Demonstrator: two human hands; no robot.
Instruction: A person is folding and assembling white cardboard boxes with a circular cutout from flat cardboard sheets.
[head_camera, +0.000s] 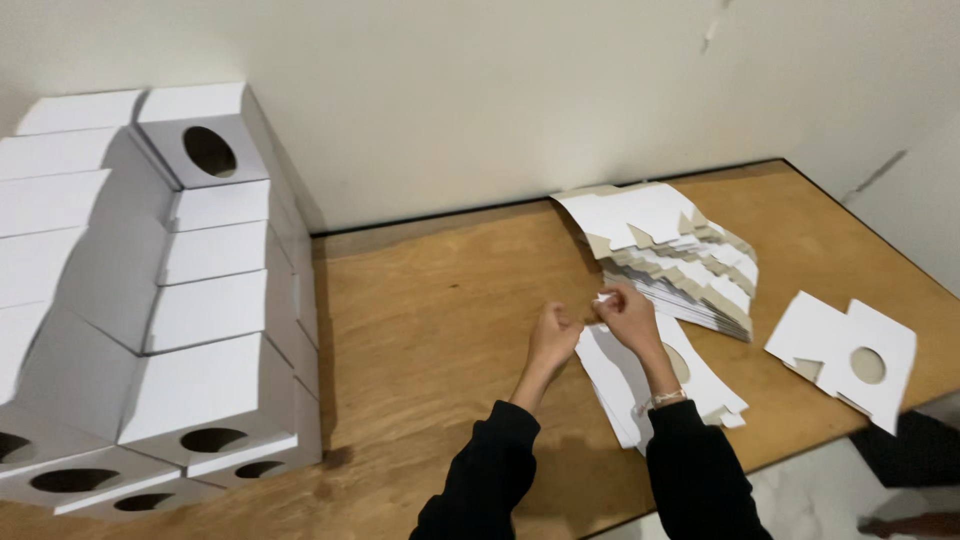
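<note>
Both hands meet over the wooden table (430, 330): the left hand (553, 335) is closed, and the right hand (628, 318) apparently pinches the edge of a flat white carton blank (620, 375). A fanned stack of blanks (680, 255) lies just behind, one loose blank with a round hole (845, 358) to the right, and assembled white boxes (170, 300) are piled at left.

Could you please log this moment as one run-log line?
left hand: closed, beside flat blanks | right hand: pinching top white blank | fanned blank stack behind | folded boxes left

The wooden counter (430, 310) carries stacked white boxes (150, 300) at left, a fanned pile of flat blanks (670, 255) by the wall, another pile (625, 385) near the front edge, and 1 loose blank (845, 360) at right.
</note>
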